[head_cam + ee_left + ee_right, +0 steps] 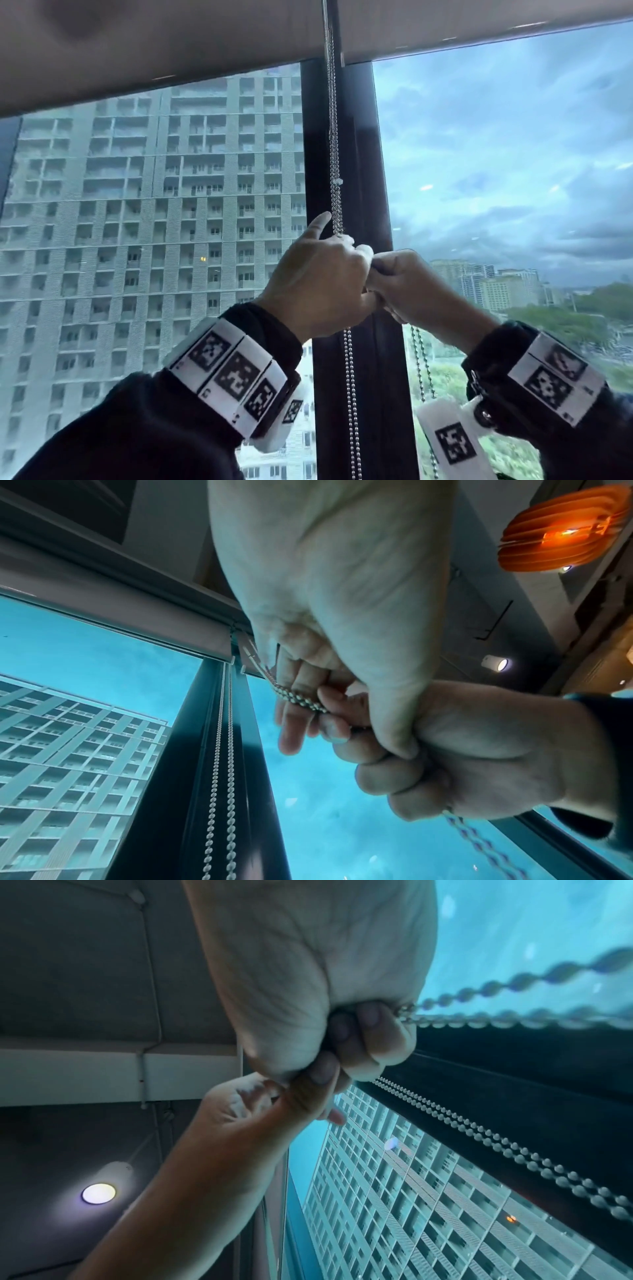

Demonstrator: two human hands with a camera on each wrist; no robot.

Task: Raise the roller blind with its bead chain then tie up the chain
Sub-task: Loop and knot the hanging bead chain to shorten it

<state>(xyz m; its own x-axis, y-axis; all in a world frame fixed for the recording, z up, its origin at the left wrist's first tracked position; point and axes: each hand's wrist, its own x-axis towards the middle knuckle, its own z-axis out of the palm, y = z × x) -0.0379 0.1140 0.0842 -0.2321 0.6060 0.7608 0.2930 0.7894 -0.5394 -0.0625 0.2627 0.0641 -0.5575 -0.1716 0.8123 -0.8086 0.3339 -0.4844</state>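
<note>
The roller blind (144,51) is pulled high up, so only its bottom edge shows across the top of the window. Its bead chain (335,164) hangs down in front of the dark window post (363,171) that stands between the two panes of glass. The left hand (322,277) and the right hand (414,287) are pressed together right in front of that post, knuckles touching. The left hand has its fingers curled around the bunched chain, with one finger sticking up beside the strands. The right hand is a tight fist, and its fingers pinch the chain too; a loop of chain drops out under it. More chain hangs straight down below the left hand, along the post. A small clear joiner (337,181) sits on the chain above the hands. The hands hide the spot where the chain is gathered, so you cannot tell if there is a knot there. Both arms wear black sleeves with white bands (233,373) covered in square black patterns. Outside the left pane is a tall grey building (154,205) full of balconies. Outside the right pane are cloudy sky, far towers and green trees (603,301). From the left wrist you can see an orange lamp (561,531) on the ceiling, and from the right wrist a round ceiling light (98,1193).
</note>
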